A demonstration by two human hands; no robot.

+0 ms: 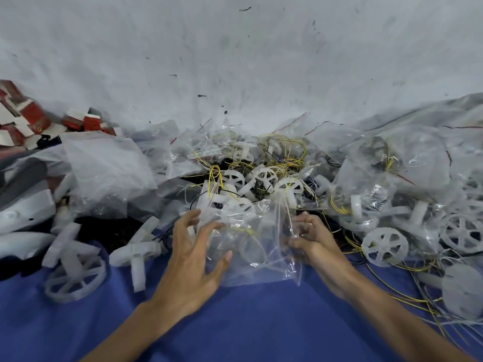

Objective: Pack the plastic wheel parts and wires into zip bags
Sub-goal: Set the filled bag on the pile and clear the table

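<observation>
A clear zip bag (261,267) lies on blue cloth (235,325) just before the heaped white wheel parts (261,177) and yellow wires (292,146), the left hand (193,252) spread against its left side and the right hand (312,240) pinching its right edge.

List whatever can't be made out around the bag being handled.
- Head view: contents of the zip bag, count unclear; creased, glaring film blurs them.
- Head view: the bag's seal, open or closed; folds and the pinching right hand hide it.
- Head view: left hand fingertips, motion-blurred; contact with bag uncertain.
- Head view: red boxes, cut by left edge; print too small.
</observation>
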